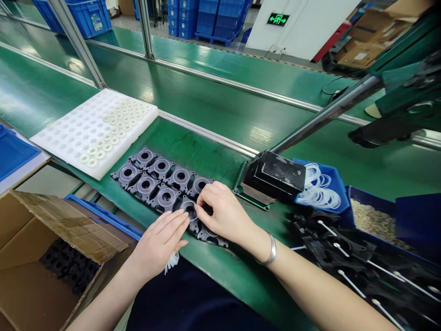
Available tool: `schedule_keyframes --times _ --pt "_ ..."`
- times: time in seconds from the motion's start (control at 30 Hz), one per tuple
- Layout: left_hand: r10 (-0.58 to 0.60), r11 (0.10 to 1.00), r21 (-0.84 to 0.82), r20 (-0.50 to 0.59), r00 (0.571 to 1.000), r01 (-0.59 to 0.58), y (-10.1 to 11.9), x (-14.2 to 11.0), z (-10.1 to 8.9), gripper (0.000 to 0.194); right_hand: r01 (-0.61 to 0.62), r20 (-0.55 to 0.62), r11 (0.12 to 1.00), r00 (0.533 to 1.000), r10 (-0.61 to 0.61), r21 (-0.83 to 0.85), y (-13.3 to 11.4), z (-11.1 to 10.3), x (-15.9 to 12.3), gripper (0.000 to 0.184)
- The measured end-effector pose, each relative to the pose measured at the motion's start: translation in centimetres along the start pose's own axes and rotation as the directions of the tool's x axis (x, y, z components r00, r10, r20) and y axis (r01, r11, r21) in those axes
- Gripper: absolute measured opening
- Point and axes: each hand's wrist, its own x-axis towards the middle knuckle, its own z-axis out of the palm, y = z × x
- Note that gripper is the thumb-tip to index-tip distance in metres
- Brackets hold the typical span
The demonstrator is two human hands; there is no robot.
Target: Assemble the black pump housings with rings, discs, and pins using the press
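Note:
Several black round-holed plastic parts [161,179] lie in two rows on the green table [213,151]. My left hand [160,241] rests at the near end of the rows, fingers stretched toward one part [189,208]; a few thin white strips hang from under its palm. My right hand [223,212], with a metal bracelet on the wrist, lies over the last parts with fingers curled and pinched at that same part. What the fingertips pinch is too small to make out.
A white foam tray [93,131] with white rings sits at the left. An open cardboard box [44,257] of black parts stands near left. A black block on a metal arm [275,174], a blue bin of white rings [320,186] and black parts with rods [351,262] are at the right.

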Motion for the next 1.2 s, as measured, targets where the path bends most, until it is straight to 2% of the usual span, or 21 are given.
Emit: schedule_keyframes --times 0.13,0.3,0.37,0.47,0.57,0.63,0.7,0.87,0.93,1.0,1.07,1.13,1.2 --pt "0.032 0.999 0.034 0.012 0.999 -0.032 -0.3 0.3 -0.2 0.036 0.085 -0.018 0.994 0.996 -0.086 -0.063 0.4 0.3 -0.4 0.011" --pt "0.043 0.997 0.068 0.036 0.998 -0.045 -0.5 0.5 -0.4 0.034 0.314 0.125 0.915 0.948 -0.291 -0.254 1.2 -0.2 -0.8 0.036" --pt "0.040 0.996 0.082 0.049 0.998 -0.044 -0.4 0.6 -0.5 0.034 0.400 0.187 0.859 0.915 -0.357 -0.320 1.5 -1.0 -0.7 0.036" --pt "0.036 0.993 0.109 0.075 0.997 -0.044 0.0 0.7 -0.7 0.034 0.541 0.272 0.764 0.840 -0.470 -0.351 1.5 -2.4 -0.3 0.032" --pt "0.030 0.988 0.148 0.089 0.996 -0.043 0.6 0.8 -0.9 0.035 0.650 0.344 0.694 0.757 -0.555 -0.311 1.5 -3.4 -0.1 0.032" --pt "0.022 0.984 0.176 0.094 0.995 -0.038 1.1 0.8 -0.7 0.037 0.673 0.354 0.690 0.734 -0.579 -0.267 1.5 -3.5 -0.3 0.031" --pt "0.005 0.979 0.202 0.097 0.995 -0.025 1.5 0.8 -0.3 0.039 0.651 0.312 0.726 0.753 -0.580 -0.220 1.7 -3.1 -0.7 0.030" --pt "-0.037 0.980 0.199 0.053 0.998 0.026 1.9 0.8 0.2 0.037 0.551 0.105 0.831 0.833 -0.543 -0.075 1.8 -1.7 -2.2 0.020" --pt "-0.068 0.990 0.127 0.002 0.998 0.067 2.0 0.9 0.0 0.032 0.471 -0.007 0.881 0.882 -0.471 0.031 1.4 -1.7 -2.6 0.021" --pt "-0.141 0.990 0.011 -0.065 0.988 0.141 2.2 1.2 -0.3 0.028 0.330 -0.098 0.923 0.943 -0.317 0.199 0.5 -2.0 -3.1 0.020" --pt "-0.237 0.965 -0.142 -0.101 0.966 0.222 2.6 1.6 -0.5 0.027 0.179 -0.038 0.893 0.983 -0.180 0.412 -0.6 -2.4 -3.5 0.016" --pt "-0.317 0.921 -0.268 -0.095 0.944 0.283 3.0 2.1 -0.3 0.028 0.066 0.119 0.821 0.980 -0.161 0.567 -1.7 -2.4 -3.9 0.015" --pt "-0.356 0.890 -0.332 -0.080 0.931 0.312 3.2 2.7 0.0 0.026 0.000 0.200 0.771 0.966 -0.164 0.637 -2.5 -2.2 -4.3 0.018"
